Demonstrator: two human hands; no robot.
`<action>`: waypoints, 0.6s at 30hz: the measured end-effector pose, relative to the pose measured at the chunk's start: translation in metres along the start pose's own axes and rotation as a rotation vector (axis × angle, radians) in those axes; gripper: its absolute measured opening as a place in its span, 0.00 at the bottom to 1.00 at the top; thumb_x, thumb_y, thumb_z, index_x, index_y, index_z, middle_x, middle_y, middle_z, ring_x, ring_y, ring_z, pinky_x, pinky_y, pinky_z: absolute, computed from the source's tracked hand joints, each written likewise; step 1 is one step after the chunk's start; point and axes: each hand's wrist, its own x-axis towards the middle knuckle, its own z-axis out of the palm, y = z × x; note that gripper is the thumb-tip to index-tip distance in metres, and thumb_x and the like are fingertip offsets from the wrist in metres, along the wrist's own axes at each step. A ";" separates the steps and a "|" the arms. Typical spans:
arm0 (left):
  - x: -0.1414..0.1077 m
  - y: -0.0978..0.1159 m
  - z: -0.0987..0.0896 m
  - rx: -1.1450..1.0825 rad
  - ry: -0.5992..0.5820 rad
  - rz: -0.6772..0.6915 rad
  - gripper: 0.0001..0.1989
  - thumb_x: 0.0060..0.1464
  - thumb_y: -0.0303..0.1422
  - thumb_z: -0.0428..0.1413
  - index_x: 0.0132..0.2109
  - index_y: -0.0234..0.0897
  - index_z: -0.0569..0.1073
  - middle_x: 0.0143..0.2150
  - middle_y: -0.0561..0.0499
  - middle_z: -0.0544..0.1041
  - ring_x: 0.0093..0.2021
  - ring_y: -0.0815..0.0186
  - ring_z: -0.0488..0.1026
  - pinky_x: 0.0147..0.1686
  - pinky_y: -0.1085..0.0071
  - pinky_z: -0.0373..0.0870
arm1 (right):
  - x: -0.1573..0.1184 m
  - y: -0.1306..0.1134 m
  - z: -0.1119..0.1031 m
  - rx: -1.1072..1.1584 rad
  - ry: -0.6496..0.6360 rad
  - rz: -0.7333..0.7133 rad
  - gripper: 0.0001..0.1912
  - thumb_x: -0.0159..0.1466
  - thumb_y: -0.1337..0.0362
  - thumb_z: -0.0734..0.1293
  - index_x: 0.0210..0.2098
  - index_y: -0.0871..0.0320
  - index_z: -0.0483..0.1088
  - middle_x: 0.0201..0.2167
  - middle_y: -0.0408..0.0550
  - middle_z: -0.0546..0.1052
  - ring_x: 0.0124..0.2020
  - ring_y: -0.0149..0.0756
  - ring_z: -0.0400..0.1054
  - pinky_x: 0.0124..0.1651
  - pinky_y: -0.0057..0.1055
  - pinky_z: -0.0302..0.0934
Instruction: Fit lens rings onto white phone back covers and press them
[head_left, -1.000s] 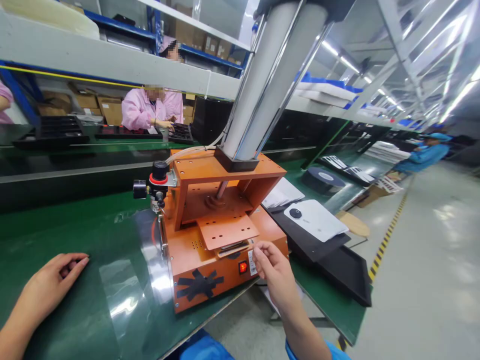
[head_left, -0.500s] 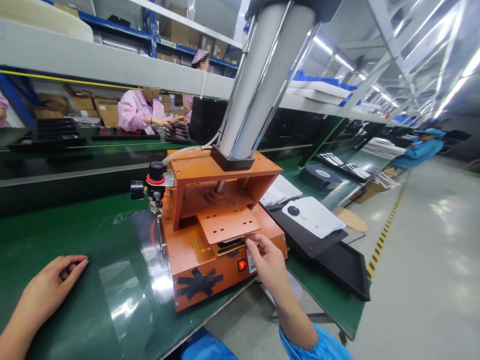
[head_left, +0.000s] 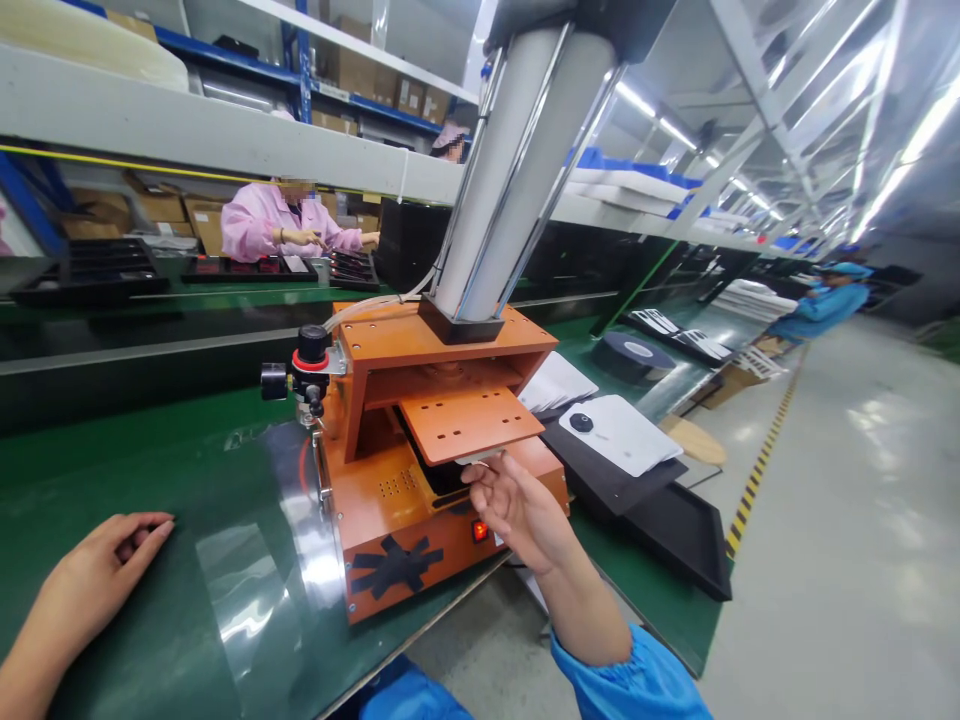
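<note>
My left hand [head_left: 101, 570] rests on the green bench mat at the left. Its fingers curl in, thumb and forefinger tips meet, and nothing shows in the hand. At the front of an orange press [head_left: 450, 440], the bent fingers of my right hand [head_left: 517, 505] reach under the raised orange plate [head_left: 472, 422]. They touch a thin pale edge [head_left: 480, 458] just below this plate; what it belongs to is hidden. Beneath lies a dark recess [head_left: 444, 480]. A lit red switch [head_left: 480, 530] is just below the fingers.
A black pressure regulator [head_left: 311, 350] sticks out at the press's left. Clear film [head_left: 247, 600] lies on the mat. To the right are a white panel [head_left: 630, 435] with a dark round part, and a black tray [head_left: 682, 540]. A co-worker in pink [head_left: 259, 220] works across the bench.
The orange plate has risen, widening the gap over the recess. My right hand has shifted slightly left and up, its fingers now under the plate. My left hand stays put.
</note>
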 end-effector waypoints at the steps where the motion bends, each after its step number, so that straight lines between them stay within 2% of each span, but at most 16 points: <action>1: 0.000 -0.001 0.001 -0.001 0.005 0.007 0.30 0.50 0.62 0.50 0.45 0.48 0.81 0.37 0.53 0.80 0.34 0.60 0.75 0.35 0.69 0.70 | 0.000 0.000 0.002 0.014 -0.021 0.020 0.28 0.57 0.38 0.78 0.42 0.54 0.75 0.41 0.53 0.81 0.29 0.35 0.69 0.18 0.23 0.42; 3: -0.001 -0.002 0.002 -0.001 0.011 0.028 0.30 0.50 0.62 0.51 0.45 0.47 0.81 0.37 0.53 0.80 0.34 0.61 0.75 0.36 0.70 0.70 | 0.002 -0.001 0.005 0.041 -0.021 0.020 0.26 0.57 0.40 0.77 0.43 0.52 0.75 0.46 0.55 0.81 0.38 0.42 0.75 0.19 0.23 0.43; 6: -0.004 0.001 0.001 -0.003 0.011 0.080 0.30 0.52 0.60 0.51 0.46 0.44 0.81 0.38 0.52 0.80 0.35 0.62 0.74 0.37 0.70 0.70 | 0.004 -0.005 0.010 0.046 0.045 -0.079 0.19 0.58 0.43 0.75 0.39 0.49 0.73 0.43 0.52 0.81 0.50 0.52 0.77 0.21 0.24 0.46; 8: -0.006 0.006 -0.001 -0.009 0.018 0.108 0.30 0.53 0.60 0.51 0.46 0.42 0.81 0.38 0.52 0.81 0.35 0.62 0.74 0.37 0.70 0.70 | 0.006 -0.008 0.016 0.017 0.063 -0.143 0.17 0.61 0.43 0.71 0.40 0.47 0.72 0.41 0.51 0.80 0.54 0.55 0.76 0.24 0.26 0.50; 11: -0.007 0.011 -0.005 -0.016 0.022 0.112 0.31 0.53 0.61 0.50 0.45 0.41 0.81 0.38 0.51 0.81 0.34 0.62 0.74 0.37 0.70 0.70 | 0.008 -0.011 0.025 -0.009 0.044 -0.180 0.18 0.63 0.41 0.68 0.41 0.46 0.71 0.44 0.50 0.80 0.53 0.54 0.76 0.28 0.30 0.57; 13: -0.006 0.010 -0.006 -0.017 0.012 0.085 0.31 0.51 0.61 0.51 0.44 0.43 0.81 0.37 0.51 0.81 0.34 0.61 0.75 0.36 0.69 0.71 | 0.010 -0.010 0.029 0.010 0.037 -0.195 0.19 0.62 0.41 0.69 0.40 0.47 0.71 0.42 0.49 0.81 0.50 0.52 0.77 0.30 0.32 0.59; 16: 0.001 -0.005 -0.003 0.000 -0.016 0.020 0.31 0.49 0.63 0.50 0.45 0.47 0.81 0.39 0.51 0.83 0.34 0.59 0.77 0.35 0.67 0.73 | 0.015 -0.006 0.031 0.120 0.055 -0.212 0.17 0.58 0.47 0.74 0.38 0.49 0.70 0.35 0.46 0.80 0.45 0.49 0.79 0.31 0.31 0.60; 18: 0.009 -0.022 0.002 0.064 0.000 0.044 0.29 0.54 0.62 0.46 0.45 0.51 0.81 0.43 0.52 0.84 0.34 0.59 0.79 0.35 0.68 0.75 | 0.019 -0.003 0.030 0.214 0.076 -0.212 0.18 0.54 0.53 0.77 0.36 0.51 0.68 0.31 0.43 0.78 0.39 0.44 0.79 0.30 0.29 0.60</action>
